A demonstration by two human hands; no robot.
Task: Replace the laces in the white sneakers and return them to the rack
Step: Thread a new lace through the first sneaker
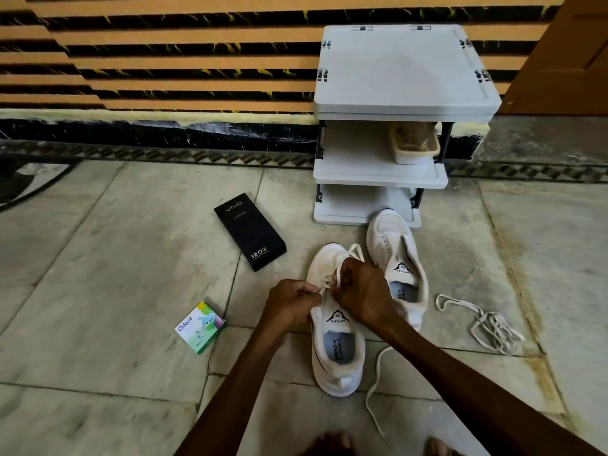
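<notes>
Two white sneakers stand on the stone floor in front of a white shoe rack (pixel 378 177). The nearer sneaker (pixel 337 353) carries a cream lace (pixel 373 386) threaded partway through its eyelets, with one end trailing over the floor toward me. My left hand (pixel 291 304) pinches the lace at the sneaker's left side. My right hand (pixel 362 291) pinches the lace over the eyelets, covering them. The farther sneaker (pixel 399 258) has no lace and lies with its toe at the rack's base. A loose cream lace (pixel 487 325) lies in a heap to the right.
A black phone box (pixel 250 230) lies on the floor left of the rack. A small green and white carton (pixel 200 327) sits nearer me on the left. A cream tray (pixel 414 143) holding brown material rests on the rack's middle shelf. My toes (pixel 332 444) show at the bottom edge.
</notes>
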